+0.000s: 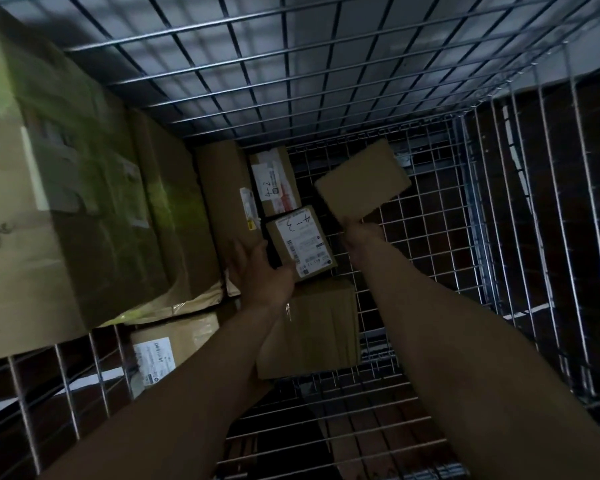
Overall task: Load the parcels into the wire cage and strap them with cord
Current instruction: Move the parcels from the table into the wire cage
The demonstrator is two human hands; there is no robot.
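A flat parcel (362, 180) of plain brown card sits right of the frame's centre, tilted and held above the mesh floor (426, 237) of the wire cage (291, 81). The right hand (361, 237) grips it at its lower corner with curled fingers; the rest of the parcel touches nothing.

Just left of it, two small boxes lie end to end on the cage bottom. The box marked 4-2 (276, 181) lies higher in the frame. The box marked 4-3 (300, 240) lies lower, with its white label facing up.

The left hand (260, 273) is open, with its fingers straight and spread. They lie against the lower end of a long box (224, 199) that runs along the left of those two, and the thumb reaches over the near corner of the box marked 4-3.

Below the hand, a plain box (317, 327) lies flat, partly hidden by the left forearm.

A big carton (66, 188) fills the upper left of the frame, pressed against the long box. A small labelled box (168, 348) shows under its lower edge, in the lower left.

The cage's back wall of wire squares spans the top of the frame, and its side wall runs down the right edge. The light is dim, so the print on the labels cannot be read.
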